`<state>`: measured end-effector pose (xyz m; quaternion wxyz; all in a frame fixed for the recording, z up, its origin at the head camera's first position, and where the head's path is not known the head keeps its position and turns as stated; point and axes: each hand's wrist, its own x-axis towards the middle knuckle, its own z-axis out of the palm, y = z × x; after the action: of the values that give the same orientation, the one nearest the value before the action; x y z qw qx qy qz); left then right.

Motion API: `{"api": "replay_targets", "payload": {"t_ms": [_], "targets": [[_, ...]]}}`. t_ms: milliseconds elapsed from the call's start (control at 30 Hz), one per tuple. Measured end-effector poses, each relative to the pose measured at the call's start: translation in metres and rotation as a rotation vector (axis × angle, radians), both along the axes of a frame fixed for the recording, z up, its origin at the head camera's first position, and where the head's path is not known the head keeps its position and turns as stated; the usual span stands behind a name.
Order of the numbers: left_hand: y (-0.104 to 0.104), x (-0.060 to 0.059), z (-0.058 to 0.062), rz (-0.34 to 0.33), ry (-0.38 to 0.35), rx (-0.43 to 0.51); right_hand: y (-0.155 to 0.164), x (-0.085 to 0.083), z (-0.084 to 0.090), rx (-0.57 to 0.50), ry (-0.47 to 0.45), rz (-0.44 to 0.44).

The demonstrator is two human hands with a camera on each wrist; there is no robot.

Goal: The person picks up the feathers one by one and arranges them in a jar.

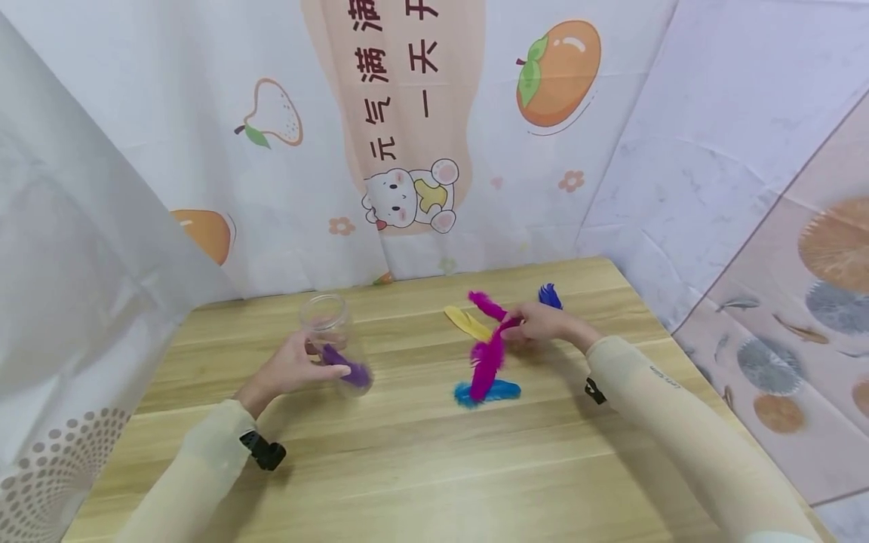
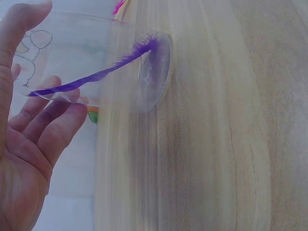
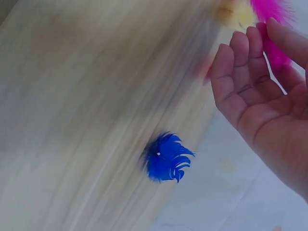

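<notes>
My left hand (image 1: 293, 369) grips a clear plastic jar (image 1: 337, 334) by its side, thumb on one side and fingers on the other. Inside the jar lies a purple feather (image 2: 98, 76), slanting from the base up the wall. The jar's open rim faces up, its base down at the tabletop. Between thumb and fingertips, my right hand (image 1: 541, 323) pinches a magenta feather (image 1: 487, 366), which hangs over a light blue feather (image 1: 504, 389). Close to that hand are a yellow feather (image 1: 465, 323) and a second magenta feather (image 1: 485, 305).
A dark blue feather (image 3: 168, 158) lies near the table's back edge, beyond my right hand. The wooden table (image 1: 407, 467) meets a printed cloth (image 1: 421, 256) at the back. More cloth (image 1: 720, 151) hangs along the right side.
</notes>
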<state>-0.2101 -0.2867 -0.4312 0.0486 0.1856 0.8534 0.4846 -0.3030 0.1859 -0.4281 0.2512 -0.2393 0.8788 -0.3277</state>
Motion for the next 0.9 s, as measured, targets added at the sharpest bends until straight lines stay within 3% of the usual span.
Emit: {"api": "replay_targets", "payload": {"t_ms": [167, 467, 567, 733, 900], "targets": [[-0.004, 0.003, 0.001, 0.005, -0.021, 0.005, -0.006, -0.001, 0.004, -0.041, 0.014, 0.019], [0.000, -0.001, -0.004, 0.005, -0.034, 0.016, -0.011, 0.004, 0.011, -0.137, -0.011, -0.031], [-0.001, 0.004, -0.006, 0.008, -0.046, 0.020, -0.019, 0.006, 0.012, -0.154, -0.010, -0.014], [-0.007, 0.011, -0.005, 0.024, -0.020, 0.008, -0.042, 0.007, 0.019, -0.188, -0.003, 0.017], [-0.002, 0.007, -0.003, 0.012, -0.008, 0.002, -0.052, 0.008, 0.029, -0.218, 0.001, 0.012]]}}
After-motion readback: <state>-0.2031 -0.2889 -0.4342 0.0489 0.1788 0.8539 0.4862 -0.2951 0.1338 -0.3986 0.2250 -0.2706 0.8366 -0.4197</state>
